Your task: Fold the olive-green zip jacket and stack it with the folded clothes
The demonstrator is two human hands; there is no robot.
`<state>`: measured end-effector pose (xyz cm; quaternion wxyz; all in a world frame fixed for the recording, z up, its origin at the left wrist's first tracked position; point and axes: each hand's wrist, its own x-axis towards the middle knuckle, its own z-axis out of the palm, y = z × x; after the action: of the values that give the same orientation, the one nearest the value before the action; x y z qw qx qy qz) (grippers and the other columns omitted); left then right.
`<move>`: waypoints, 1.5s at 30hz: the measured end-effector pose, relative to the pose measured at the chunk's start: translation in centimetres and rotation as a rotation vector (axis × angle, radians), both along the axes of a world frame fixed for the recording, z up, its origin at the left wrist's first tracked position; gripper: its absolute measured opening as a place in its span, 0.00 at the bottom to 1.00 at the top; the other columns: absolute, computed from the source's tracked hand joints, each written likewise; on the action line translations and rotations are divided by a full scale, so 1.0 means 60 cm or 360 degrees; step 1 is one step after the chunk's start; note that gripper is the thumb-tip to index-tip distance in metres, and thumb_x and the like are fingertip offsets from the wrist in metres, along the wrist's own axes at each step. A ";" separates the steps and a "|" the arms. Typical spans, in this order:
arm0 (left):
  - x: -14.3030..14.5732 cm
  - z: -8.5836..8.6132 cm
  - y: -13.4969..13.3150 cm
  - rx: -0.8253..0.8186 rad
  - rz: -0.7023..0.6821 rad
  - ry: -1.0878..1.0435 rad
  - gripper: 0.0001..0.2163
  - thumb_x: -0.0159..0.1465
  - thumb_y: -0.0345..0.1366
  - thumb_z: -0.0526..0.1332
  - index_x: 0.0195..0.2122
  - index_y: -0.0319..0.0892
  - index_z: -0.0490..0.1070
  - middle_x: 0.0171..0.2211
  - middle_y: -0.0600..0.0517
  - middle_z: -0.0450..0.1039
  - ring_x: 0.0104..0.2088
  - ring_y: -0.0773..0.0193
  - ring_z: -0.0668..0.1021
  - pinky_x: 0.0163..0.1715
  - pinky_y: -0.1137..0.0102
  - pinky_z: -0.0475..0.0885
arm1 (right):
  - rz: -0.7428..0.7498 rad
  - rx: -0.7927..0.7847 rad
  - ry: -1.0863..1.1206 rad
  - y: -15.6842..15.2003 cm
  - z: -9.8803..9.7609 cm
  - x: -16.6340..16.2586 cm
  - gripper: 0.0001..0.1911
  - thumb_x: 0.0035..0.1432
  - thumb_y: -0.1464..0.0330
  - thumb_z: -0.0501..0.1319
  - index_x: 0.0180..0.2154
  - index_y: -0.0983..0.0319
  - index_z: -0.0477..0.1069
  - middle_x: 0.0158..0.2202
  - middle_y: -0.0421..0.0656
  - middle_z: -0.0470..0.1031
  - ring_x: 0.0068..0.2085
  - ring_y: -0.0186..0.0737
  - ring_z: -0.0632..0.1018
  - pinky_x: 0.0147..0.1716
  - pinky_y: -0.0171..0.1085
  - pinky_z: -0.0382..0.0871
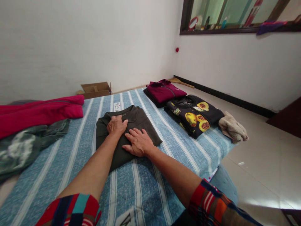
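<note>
A dark grey-green collared shirt [122,160], folded into a rough rectangle, lies on the striped cloth in front of me. Near its collar, my left hand [115,126] has its fingers bent down and closed on the fabric by the front opening; the fingertips are partly hidden. Just to the right and nearer to me, my right hand [139,142] rests flat on the shirt's front, fingers spread.
Blue-and-white striped cloth [82,133] covers the surface. At right are a folded maroon top [166,91], a black fruit-print top [192,113] and a beige cloth [232,127]. Red clothing [42,111] and green clothing [23,150] lie left. Behind stands a cardboard box [96,90].
</note>
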<state>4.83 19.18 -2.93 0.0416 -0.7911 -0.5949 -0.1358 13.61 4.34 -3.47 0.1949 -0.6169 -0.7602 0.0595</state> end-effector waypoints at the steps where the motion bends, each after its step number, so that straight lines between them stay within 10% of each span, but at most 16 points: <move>1: 0.000 0.000 -0.001 0.0011 0.0001 -0.0002 0.20 0.61 0.46 0.53 0.50 0.41 0.67 0.46 0.40 0.68 0.43 0.47 0.74 0.37 0.61 0.69 | -0.0002 -0.0009 -0.0001 0.000 0.001 0.000 0.29 0.61 0.49 0.45 0.56 0.59 0.58 0.62 0.47 0.57 0.62 0.48 0.55 0.57 0.55 0.48; 45: -0.048 0.021 0.017 0.0112 -0.0092 -0.0608 0.18 0.56 0.36 0.61 0.48 0.39 0.70 0.42 0.46 0.73 0.42 0.59 0.75 0.43 0.70 0.68 | 0.0012 -0.0123 0.0073 -0.012 -0.010 -0.016 0.32 0.61 0.51 0.44 0.60 0.61 0.56 0.64 0.48 0.54 0.64 0.48 0.51 0.59 0.51 0.41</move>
<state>1.93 20.20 -1.67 -0.0486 -0.7657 -0.5640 -0.3054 12.64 3.62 -4.06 0.1880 -0.6195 -0.7550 0.1035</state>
